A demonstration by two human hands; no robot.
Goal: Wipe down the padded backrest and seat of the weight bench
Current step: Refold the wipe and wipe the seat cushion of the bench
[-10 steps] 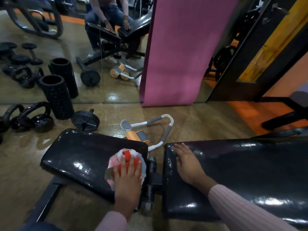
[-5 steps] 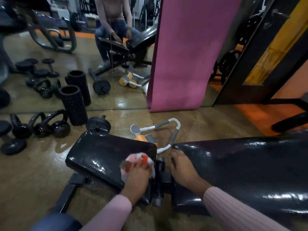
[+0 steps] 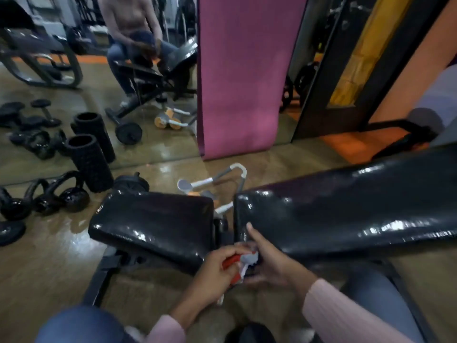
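Observation:
The black padded seat (image 3: 153,224) lies left of centre and the long black backrest (image 3: 346,219) rises to the right, both shiny. A red and white cloth (image 3: 241,264) is bunched between my hands, just in front of the gap between the two pads. My left hand (image 3: 212,276) is closed on the cloth from the left. On the cloth's right side my right hand (image 3: 267,261) also has hold of it, one finger pointing up against the backrest's near corner. The cloth is off both pads.
A mirror wall stands ahead with a pink mat (image 3: 247,75) leaning on it. Kettlebells (image 3: 61,196), a black foam roller (image 3: 89,164), a weight plate (image 3: 132,184) and a white-handled ab roller (image 3: 215,184) lie on the floor beyond the bench. The bench frame (image 3: 103,271) runs below the seat.
My left hand lifted the cloth off the seat and drew it back toward me. My right hand left the backrest's end and joined it on the cloth. The view swung right.

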